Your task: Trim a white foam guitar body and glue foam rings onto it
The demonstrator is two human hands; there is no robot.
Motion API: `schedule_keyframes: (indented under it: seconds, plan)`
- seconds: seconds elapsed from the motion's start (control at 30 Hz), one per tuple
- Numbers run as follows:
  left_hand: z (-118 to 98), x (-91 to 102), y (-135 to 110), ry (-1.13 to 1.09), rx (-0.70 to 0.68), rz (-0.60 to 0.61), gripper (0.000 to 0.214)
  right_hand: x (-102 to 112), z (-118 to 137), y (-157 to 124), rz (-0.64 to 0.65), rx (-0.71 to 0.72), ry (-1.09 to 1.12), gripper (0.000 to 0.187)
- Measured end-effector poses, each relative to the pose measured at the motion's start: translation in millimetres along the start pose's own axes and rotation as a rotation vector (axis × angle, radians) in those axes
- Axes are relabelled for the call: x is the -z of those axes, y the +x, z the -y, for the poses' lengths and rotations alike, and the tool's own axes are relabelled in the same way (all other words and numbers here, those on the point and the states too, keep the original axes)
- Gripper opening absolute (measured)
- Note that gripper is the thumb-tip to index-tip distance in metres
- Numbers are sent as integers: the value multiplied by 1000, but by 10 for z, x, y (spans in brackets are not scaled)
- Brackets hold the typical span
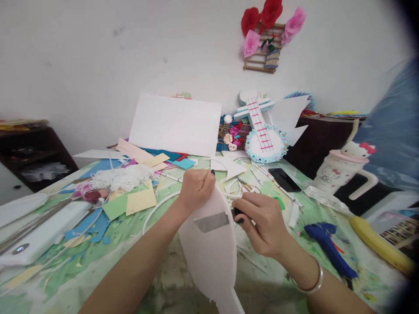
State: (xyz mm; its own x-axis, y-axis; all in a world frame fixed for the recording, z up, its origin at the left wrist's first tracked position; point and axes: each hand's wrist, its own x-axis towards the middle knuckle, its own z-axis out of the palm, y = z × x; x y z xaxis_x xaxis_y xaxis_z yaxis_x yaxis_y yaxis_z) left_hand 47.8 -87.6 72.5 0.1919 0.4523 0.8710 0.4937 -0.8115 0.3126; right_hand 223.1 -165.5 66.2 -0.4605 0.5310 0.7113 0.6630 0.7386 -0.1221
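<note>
Scrap-littered green table [108, 255], white wall [81, 65], left hand [195, 188] pinching foam cutout [209, 255], right hand [262, 223] gripping cutter [211, 222].

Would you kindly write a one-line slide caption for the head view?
Left hand grips a white foam cut-out while the right hand holds a utility knife flat against it.

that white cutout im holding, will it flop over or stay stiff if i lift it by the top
Probably stiff: the white cutout stands up without drooping, gripped at its top by the left hand. Likely light, since that pinch carries it. Its ragged lower edge suggests it tears easily, so the knife in the right hand could snag.
</note>
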Motion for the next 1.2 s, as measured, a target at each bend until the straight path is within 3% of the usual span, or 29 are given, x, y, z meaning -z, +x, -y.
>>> schedule_keyframes:
  seconds: [0.2, 0.47, 0.53, 0.67, 0.73, 0.97, 1.2]
  plan:
    - [-27, 12, -7, -51, 0, 19, 35, 53, 24, 26, 64, 3, -5, 37]
    - [-87, 111, -115, -212, 87, 58, 37, 50, 23, -10, -4, 45, -8, 33]
    - [-51, 100, -164, -207, 191, -12, 35, 42, 24, -10, -12, 51, -8, 33]
    - [57, 18, -224, -202, 612, -100, 41, 43, 65, -4, -17, 43, -19, 36]
    - [60, -2, -222, -220, 724, -121, 46, 69, 121, -17, -12, 34, -23, 37]
    - [-203, 163, -277, -360, 525, -83, 42, 277, 506, -264, 31, 103, -75, 35]
    - [-301, 236, -399, -461, 519, -26, 44, 350, 661, -478, 74, 53, -116, 42]
